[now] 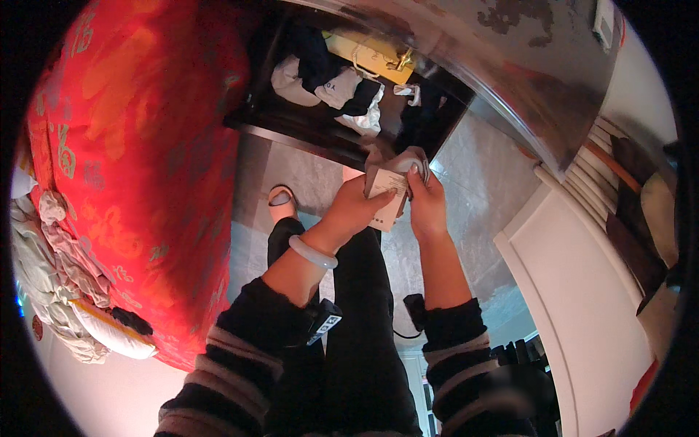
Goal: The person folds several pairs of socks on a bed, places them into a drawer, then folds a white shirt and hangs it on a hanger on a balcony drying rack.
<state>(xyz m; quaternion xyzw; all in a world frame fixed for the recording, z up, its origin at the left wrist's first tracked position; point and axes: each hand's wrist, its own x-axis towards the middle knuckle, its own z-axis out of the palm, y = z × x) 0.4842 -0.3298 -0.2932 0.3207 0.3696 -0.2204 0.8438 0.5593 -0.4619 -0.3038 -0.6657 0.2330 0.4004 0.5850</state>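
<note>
A cream printed card [388,186] with grey cloth [411,159] bunched behind and beside its upper end is between my two hands. My left hand [351,211] grips the card, its thumb lying across the front. Beside it, my right hand [428,202] is closed on the cloth at the card's right edge, thumb upward. How far the cloth is fastened to the card cannot be seen. Just beyond my hands lies an open dark drawer [302,140] with white and dark folded clothes [338,91] inside.
A yellow box [371,58] with a cord handle lies at the drawer's back. A red patterned cover [145,182] fills the left side. On the right stands a white panel [575,284] beside slats. Grey tiles [466,247] and a slipper [281,197] are below.
</note>
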